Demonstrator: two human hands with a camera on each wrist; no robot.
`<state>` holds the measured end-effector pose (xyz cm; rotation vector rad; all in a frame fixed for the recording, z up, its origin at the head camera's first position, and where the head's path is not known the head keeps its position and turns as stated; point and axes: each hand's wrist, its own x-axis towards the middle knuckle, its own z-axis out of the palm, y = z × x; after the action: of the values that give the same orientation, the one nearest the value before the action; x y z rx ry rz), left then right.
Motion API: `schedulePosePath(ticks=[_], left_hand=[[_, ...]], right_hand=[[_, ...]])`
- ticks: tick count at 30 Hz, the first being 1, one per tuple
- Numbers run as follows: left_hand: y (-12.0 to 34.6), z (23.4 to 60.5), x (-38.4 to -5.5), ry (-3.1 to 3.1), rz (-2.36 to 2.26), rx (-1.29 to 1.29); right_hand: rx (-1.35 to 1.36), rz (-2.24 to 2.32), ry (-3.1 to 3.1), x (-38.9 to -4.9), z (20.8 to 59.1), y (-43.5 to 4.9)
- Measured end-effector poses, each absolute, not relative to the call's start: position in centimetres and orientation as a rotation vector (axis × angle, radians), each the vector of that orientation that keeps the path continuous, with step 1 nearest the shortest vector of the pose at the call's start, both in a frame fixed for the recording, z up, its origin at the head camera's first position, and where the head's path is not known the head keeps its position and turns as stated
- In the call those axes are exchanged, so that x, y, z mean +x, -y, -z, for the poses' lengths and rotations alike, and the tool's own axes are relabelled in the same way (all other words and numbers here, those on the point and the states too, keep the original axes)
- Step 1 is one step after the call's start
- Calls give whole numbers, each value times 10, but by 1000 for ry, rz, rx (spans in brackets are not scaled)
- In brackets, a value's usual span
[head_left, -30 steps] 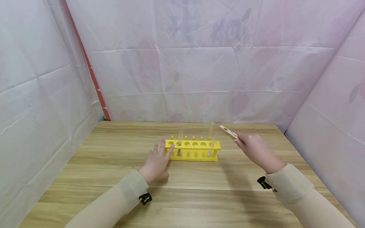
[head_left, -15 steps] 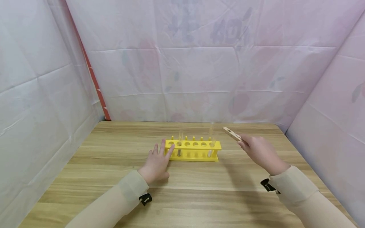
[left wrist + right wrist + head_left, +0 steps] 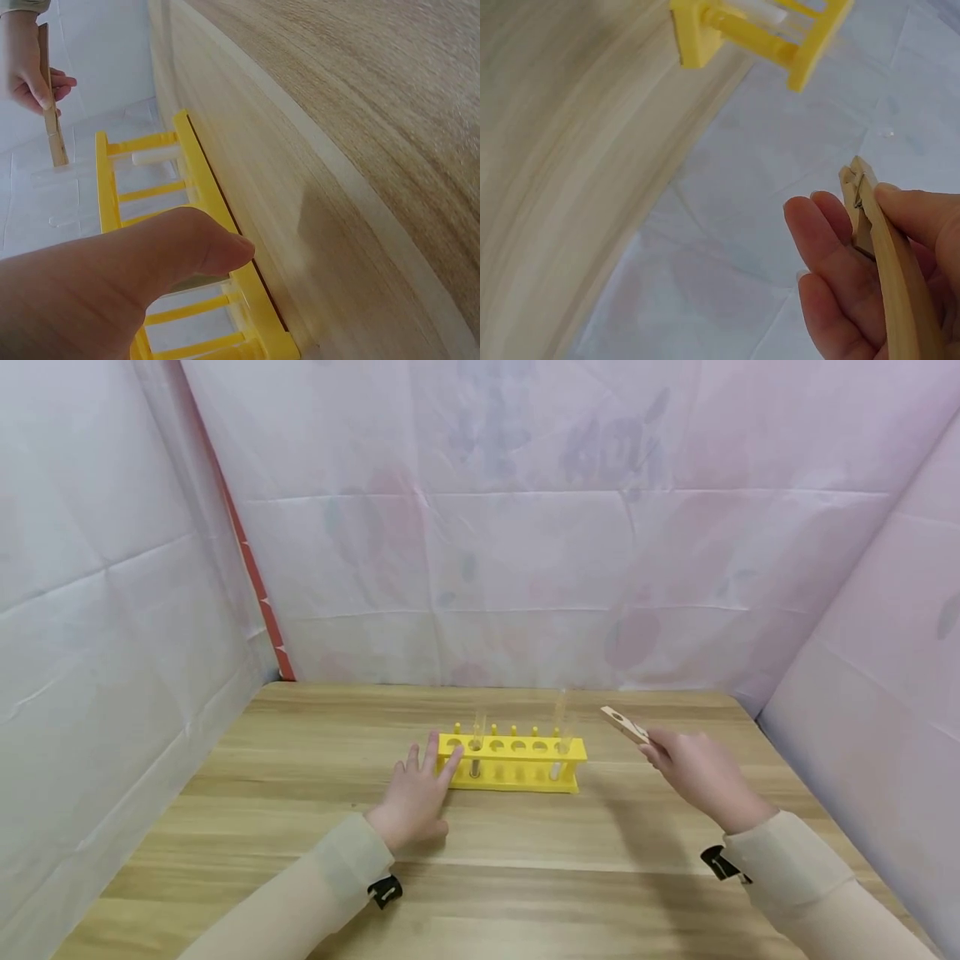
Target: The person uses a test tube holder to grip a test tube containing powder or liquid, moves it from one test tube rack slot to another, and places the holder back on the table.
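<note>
A yellow test tube rack (image 3: 534, 755) stands on the wooden table, with two clear test tubes in it. The left test tube (image 3: 480, 727) has something dark at its bottom; the right test tube (image 3: 561, 710) sits higher, with something white low down. My left hand (image 3: 408, 802) rests on the rack's left end, fingers spread and straight, its thumb (image 3: 202, 244) in front in the left wrist view. To the right of the rack, my right hand (image 3: 705, 777) holds a wooden test tube holder (image 3: 892, 281) above the table. Its tip points toward the rack, apart from the tubes.
The wooden table (image 3: 525, 893) reaches back to a pale curtain (image 3: 525, 552) that also hangs at both sides. Several rack holes between the two tubes hold nothing. A black clip (image 3: 386, 890) is on the left sleeve, and another black clip (image 3: 722, 863) on the right.
My right hand, with the test tube holder, has moved to the right and a little nearer, away from the right tube. My left hand stays on the rack. The head view has shifted slightly.
</note>
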<state>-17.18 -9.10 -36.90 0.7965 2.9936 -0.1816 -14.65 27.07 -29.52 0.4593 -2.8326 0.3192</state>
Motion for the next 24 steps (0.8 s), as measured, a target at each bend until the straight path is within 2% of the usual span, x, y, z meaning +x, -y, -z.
schedulePosePath(ticks=[24], left_hand=[[85, 370, -173, -3018, 193, 801]], right_hand=[[435, -313, 2838, -147, 326, -290]])
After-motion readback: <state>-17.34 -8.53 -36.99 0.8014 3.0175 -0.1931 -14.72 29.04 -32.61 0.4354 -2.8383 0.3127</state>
